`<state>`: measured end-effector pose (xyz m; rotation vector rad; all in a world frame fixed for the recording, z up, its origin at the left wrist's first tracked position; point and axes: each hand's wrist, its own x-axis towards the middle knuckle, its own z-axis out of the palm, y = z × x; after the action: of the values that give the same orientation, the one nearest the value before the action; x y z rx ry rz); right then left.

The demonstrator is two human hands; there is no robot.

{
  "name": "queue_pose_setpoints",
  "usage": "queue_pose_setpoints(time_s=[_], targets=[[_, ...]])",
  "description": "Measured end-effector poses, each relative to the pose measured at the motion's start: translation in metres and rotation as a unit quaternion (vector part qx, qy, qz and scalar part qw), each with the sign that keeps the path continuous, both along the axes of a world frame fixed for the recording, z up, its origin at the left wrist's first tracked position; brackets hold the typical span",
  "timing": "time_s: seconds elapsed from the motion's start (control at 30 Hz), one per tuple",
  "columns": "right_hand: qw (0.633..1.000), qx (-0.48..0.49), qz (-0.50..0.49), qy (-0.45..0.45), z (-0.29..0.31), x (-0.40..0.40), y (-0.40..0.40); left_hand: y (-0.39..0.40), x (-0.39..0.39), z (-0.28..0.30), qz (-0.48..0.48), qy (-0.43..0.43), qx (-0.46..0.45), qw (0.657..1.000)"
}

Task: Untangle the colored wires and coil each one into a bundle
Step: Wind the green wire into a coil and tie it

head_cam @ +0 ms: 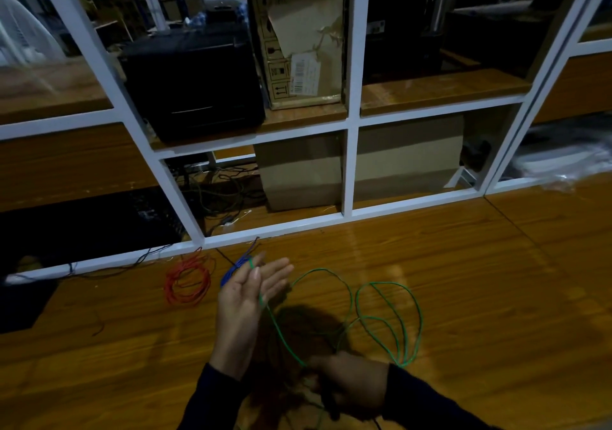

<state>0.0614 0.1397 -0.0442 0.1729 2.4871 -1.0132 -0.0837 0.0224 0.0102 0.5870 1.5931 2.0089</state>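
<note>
My left hand [249,292] is raised palm up with straight fingers, and the green wire [384,317] is hooked over its fingertips and runs down across the palm. The wire goes on to my right hand [351,383], which grips it low near my body. Loose green loops spread on the wooden floor to the right of both hands. A red wire [188,280] lies coiled on the floor to the left. The blue wire [234,269] lies bundled just behind my left hand, partly hidden by it.
A white-framed glass partition [351,165] runs across the floor ahead. Behind it are cardboard boxes [301,171], a black case [195,78] and tangled black cables [225,191]. A thin black cable [132,262] trails along the frame's base at left.
</note>
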Motion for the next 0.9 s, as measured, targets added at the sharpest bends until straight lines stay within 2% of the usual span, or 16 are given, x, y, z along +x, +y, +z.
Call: queue_pose_setpoints(time_s=[0.1,0.17,0.2,0.3,0.37,0.43,0.57,0.67,0.7,0.73,0.8,0.83,0.9], targets=[[0.999,0.029,0.022,-0.013,0.019,0.021,0.011,-0.009,-0.001,-0.015,0.019,0.061,-0.073,0.995],[0.998,0.062,-0.024,0.009,0.027,0.029,0.024,-0.014,0.0,-0.02,0.007,0.091,-0.119,0.989],[0.994,0.089,-0.044,0.034,0.029,0.033,0.03,-0.016,-0.001,-0.024,-0.004,0.111,-0.147,0.983],[0.971,0.145,-0.049,0.182,0.045,0.035,0.043,-0.019,0.002,-0.033,-0.08,0.163,-0.211,0.96],[0.955,0.177,-0.021,0.237,0.061,0.027,0.047,-0.016,0.009,-0.028,-0.155,0.138,-0.21,0.955],[0.931,0.247,-0.003,0.269,0.072,0.013,0.054,-0.011,0.017,-0.022,-0.211,0.079,-0.151,0.962],[0.866,0.348,0.03,0.357,0.08,-0.015,0.067,-0.007,0.021,-0.013,-0.234,-0.02,-0.064,0.97],[0.842,0.364,0.048,0.396,0.075,-0.029,0.07,-0.006,0.019,-0.008,-0.268,-0.087,-0.038,0.959],[0.853,0.344,0.045,0.39,0.073,-0.033,0.069,-0.007,0.018,-0.005,-0.265,-0.1,-0.033,0.958],[0.88,0.294,0.027,0.372,0.073,-0.036,0.068,-0.008,0.017,-0.004,-0.261,-0.109,-0.024,0.959],[0.941,0.123,-0.019,0.316,0.07,-0.038,0.065,-0.01,0.015,0.001,-0.258,-0.129,-0.004,0.958],[0.956,0.033,-0.037,0.289,0.07,-0.038,0.062,-0.012,0.015,0.003,-0.259,-0.143,0.007,0.955],[0.961,-0.123,-0.064,0.238,0.071,-0.036,0.051,-0.015,0.013,0.005,-0.268,-0.184,0.043,0.945]])
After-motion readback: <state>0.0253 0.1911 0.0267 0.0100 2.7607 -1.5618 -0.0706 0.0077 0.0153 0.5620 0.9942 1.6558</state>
